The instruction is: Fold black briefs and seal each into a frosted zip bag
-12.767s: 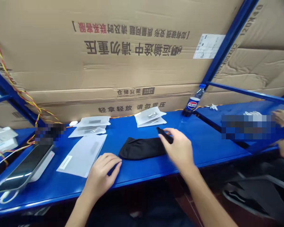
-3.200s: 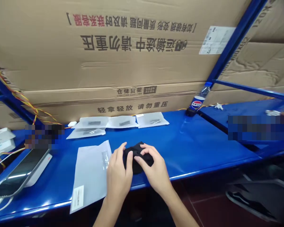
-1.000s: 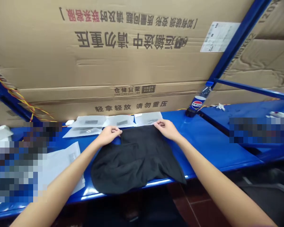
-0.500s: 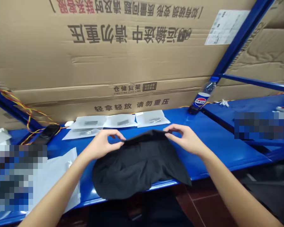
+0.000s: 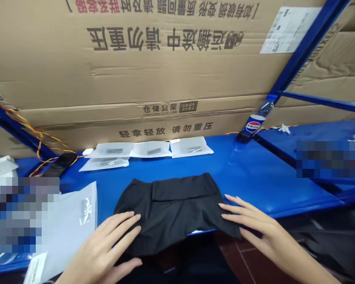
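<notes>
A black cloth garment (image 5: pixel 177 209) lies on the blue tabletop (image 5: pixel 254 173), its lower part hanging over the front edge. Along its top runs a wide flat band with a seam. My left hand (image 5: pixel 106 240) rests on the garment's lower left side, fingers spread. At the right side my right hand (image 5: pixel 254 221) touches the cloth with its fingertips, fingers apart. Neither hand grips the cloth.
Several small translucent bags (image 5: pixel 150 149) lie at the back beside a cardboard wall (image 5: pixel 171 79). A larger translucent bag (image 5: pixel 69 225) is at the left, near a dark phone (image 5: pixel 60 165). A Pepsi bottle (image 5: pixel 254 122) leans by the blue post (image 5: pixel 307 47).
Both hands have let go of the garment's top edge and moved down to its sides, with fingers spread. The garment now lies flatter, its top band showing.
</notes>
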Demonstrator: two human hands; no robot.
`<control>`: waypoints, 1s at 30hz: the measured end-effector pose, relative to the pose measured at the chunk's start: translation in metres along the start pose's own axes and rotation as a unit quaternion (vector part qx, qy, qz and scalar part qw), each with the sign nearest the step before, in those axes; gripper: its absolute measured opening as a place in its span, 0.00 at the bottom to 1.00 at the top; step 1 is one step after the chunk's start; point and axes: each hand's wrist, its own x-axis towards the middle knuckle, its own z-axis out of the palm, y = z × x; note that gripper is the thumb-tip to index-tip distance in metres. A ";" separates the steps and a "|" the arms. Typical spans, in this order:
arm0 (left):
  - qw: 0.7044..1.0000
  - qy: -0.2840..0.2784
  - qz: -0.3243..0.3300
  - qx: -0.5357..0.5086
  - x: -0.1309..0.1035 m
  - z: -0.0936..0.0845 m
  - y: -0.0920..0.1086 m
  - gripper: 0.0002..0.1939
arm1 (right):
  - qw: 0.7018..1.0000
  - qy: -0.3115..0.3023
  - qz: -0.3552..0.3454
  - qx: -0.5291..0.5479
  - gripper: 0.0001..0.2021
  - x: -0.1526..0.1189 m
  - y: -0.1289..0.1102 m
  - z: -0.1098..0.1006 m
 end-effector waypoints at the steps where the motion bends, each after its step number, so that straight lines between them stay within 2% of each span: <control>1: 1.000 0.004 0.003 0.004 -0.006 -0.002 0.003 0.18 | 1.000 0.011 0.004 0.012 0.15 -0.002 0.001 0.000; 3: 1.000 0.016 0.004 -0.014 -0.013 -0.005 0.007 0.16 | 0.998 0.035 0.029 0.042 0.15 0.000 0.000 -0.002; 5: 0.997 0.047 -0.027 -0.057 -0.013 -0.007 0.009 0.16 | 0.993 0.068 0.068 0.073 0.15 0.009 -0.004 -0.004; 6: 0.992 0.068 -0.065 -0.081 -0.011 -0.008 0.008 0.13 | 0.988 0.091 0.089 0.085 0.16 0.017 -0.007 -0.004; 8: 0.969 0.103 -0.188 -0.121 0.000 -0.006 0.001 0.07 | 0.977 0.143 0.119 0.104 0.19 0.035 -0.010 -0.003; 11: 0.907 0.113 -0.371 -0.165 0.021 0.005 -0.021 0.17 | 0.964 0.192 0.130 0.129 0.22 0.065 -0.008 0.005; 12: 0.893 0.102 -0.404 -0.172 0.028 0.011 -0.030 0.18 | 0.964 0.196 0.135 0.123 0.24 0.074 -0.007 0.009; 13: 0.892 0.079 -0.415 -0.162 0.034 0.018 -0.038 0.19 | 0.965 0.196 0.142 0.104 0.25 0.082 -0.006 0.013; 15: 0.915 0.039 -0.389 -0.101 0.042 0.029 -0.047 0.17 | 0.966 0.200 0.158 0.033 0.26 0.093 -0.004 0.023; 17: 0.942 0.040 -0.333 -0.022 0.044 0.038 -0.045 0.15 | 0.962 0.213 0.163 -0.044 0.25 0.097 -0.006 0.033; 19: 0.959 0.068 -0.275 0.014 0.044 0.043 -0.032 0.16 | 0.957 0.228 0.153 -0.096 0.22 0.098 -0.008 0.041; 21: 0.971 0.084 -0.223 0.001 0.043 0.045 -0.015 0.18 | 0.956 0.225 0.155 -0.108 0.18 0.098 -0.007 0.045; 23: 0.979 0.089 -0.180 -0.031 0.043 0.048 0.000 0.17 | 0.956 0.216 0.174 -0.091 0.14 0.099 -0.002 0.039; 26: 0.980 0.092 -0.163 -0.068 0.043 0.055 0.014 0.16 | 0.951 0.218 0.209 -0.064 0.13 0.102 0.008 0.015; 28: 0.978 0.090 -0.162 -0.092 0.044 0.060 0.019 0.16 | 0.936 0.255 0.228 -0.079 0.17 0.105 0.006 -0.003; 30: 0.976 0.091 -0.160 -0.118 0.047 0.065 0.023 0.14 | 0.909 0.318 0.239 -0.122 0.22 0.106 -0.009 -0.010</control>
